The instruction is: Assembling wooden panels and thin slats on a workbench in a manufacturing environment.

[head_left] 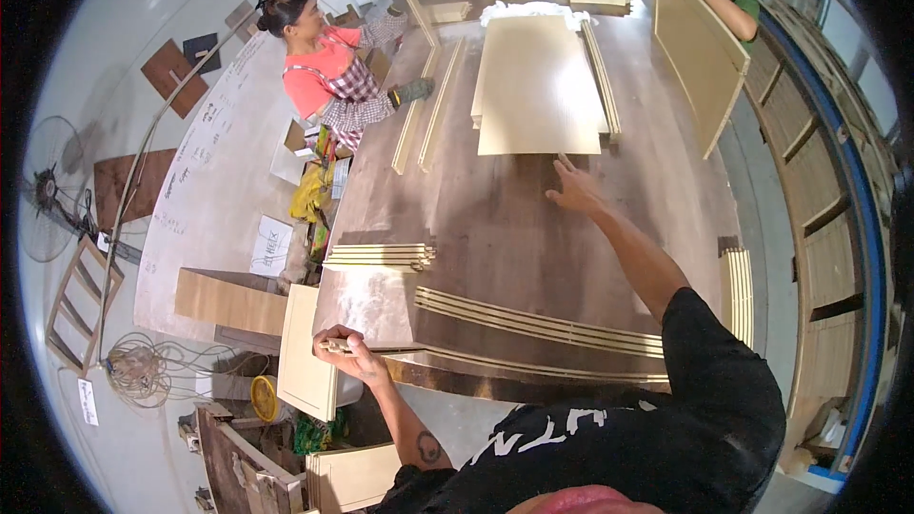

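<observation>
My left hand (354, 358) is closed around the left end of a long, narrow, pale wooden strip (533, 367), which lies along the table's near edge. Reaching forward over the brown table (495, 228), my right hand (576, 187) has its fingers stretched out. Its fingertips are at the near edge of a large pale panel (538, 86), and whether they touch it I cannot tell. Several long grooved strips (533, 322) lie side by side between my arms. A short stack of strips (379, 257) rests by the left edge.
At the left side, a co-worker in checked sleeves and gloves (412, 92) handles long strips (428, 114). On the right, another person holds up a large panel (700, 67). Upright strips (737, 295) stand at the right edge. Pale boards (307, 352) lean at the near left corner.
</observation>
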The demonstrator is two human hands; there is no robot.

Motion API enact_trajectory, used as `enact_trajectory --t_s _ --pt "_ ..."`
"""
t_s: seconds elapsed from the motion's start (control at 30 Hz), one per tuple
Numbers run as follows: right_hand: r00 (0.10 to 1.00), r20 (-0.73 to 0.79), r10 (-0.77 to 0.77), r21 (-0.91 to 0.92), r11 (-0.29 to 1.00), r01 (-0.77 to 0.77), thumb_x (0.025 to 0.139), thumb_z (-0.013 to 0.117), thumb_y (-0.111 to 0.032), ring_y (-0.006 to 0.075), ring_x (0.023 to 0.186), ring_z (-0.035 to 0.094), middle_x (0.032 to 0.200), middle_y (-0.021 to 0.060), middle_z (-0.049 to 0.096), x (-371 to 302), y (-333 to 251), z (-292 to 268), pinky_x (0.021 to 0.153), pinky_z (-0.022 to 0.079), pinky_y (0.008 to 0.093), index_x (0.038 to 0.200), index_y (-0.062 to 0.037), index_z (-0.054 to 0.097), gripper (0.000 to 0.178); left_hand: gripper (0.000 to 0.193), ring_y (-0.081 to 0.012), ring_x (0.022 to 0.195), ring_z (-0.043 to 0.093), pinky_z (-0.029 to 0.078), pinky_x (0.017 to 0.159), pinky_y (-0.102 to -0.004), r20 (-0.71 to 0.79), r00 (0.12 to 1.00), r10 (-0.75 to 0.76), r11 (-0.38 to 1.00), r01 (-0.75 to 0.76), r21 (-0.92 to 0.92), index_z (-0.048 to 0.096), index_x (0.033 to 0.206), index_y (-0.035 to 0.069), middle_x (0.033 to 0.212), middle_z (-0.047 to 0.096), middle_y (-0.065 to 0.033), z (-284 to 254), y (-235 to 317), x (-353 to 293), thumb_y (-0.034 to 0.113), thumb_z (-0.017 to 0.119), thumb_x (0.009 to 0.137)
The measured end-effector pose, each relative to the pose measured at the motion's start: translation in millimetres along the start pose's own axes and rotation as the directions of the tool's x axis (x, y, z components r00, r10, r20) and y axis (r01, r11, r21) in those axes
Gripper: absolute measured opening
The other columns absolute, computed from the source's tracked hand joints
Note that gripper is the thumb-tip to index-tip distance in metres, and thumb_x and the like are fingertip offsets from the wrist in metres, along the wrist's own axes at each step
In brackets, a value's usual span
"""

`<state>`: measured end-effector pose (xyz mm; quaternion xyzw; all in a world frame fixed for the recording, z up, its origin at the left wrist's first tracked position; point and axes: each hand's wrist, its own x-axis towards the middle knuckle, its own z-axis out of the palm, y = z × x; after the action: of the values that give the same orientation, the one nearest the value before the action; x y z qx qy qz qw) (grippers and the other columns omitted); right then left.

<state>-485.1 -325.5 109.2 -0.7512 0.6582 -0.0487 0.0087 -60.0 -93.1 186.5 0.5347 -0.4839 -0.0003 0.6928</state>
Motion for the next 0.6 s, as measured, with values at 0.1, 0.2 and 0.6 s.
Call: enact_trajectory --t_s 0.1,0.2,0.6 --pt "0.887 -0.228 0.402 0.459 0.848 -0.266 0.080 0.067 -0.036 0.0369 0.101 0.062 0.102 0.0197 0.067 4 19 4 0.088 0.048 0.0393 0.107 0.0026 0.062 0.048 0.056 -0.0144 0.071 0.040 0.038 0.064 -0.0285 -0.017 0.999 0.032 0.999 -0.032 0.004 0.037 0.113 0.003 0.087 0.041 -0.0059 -3 -7 -2 0.049 0.060 0.088" --pt "0.535 -0.069 0.842 0.755 0.394 -0.523 0.079 0.068 -0.037 0.0361 0.101 0.062 0.102 0.0219 0.066 43 73 27 0.088 0.048 0.0417 0.105 0.0030 0.062 0.048 0.059 -0.0146 0.074 0.040 0.038 0.066 -0.0292 -0.015 0.999 0.029 0.999 -0.029 0.017 0.037 0.113 0.003 0.088 0.041 -0.0058 3 -4 -3 0.051 0.059 0.087" --pt "0.814 0.393 0.427 0.904 -0.019 -0.427 0.082 0.072 -0.028 0.0234 0.074 0.062 0.088 0.0101 0.063 55 94 46 0.063 0.052 0.0348 0.101 0.0024 0.062 0.037 0.059 -0.0152 0.077 0.042 0.040 0.070 -0.0296 -0.088 0.996 -0.010 1.000 0.012 0.018 0.039 0.115 0.003 0.092 0.043 -0.0062 -20 -5 -10 0.050 0.061 0.087"
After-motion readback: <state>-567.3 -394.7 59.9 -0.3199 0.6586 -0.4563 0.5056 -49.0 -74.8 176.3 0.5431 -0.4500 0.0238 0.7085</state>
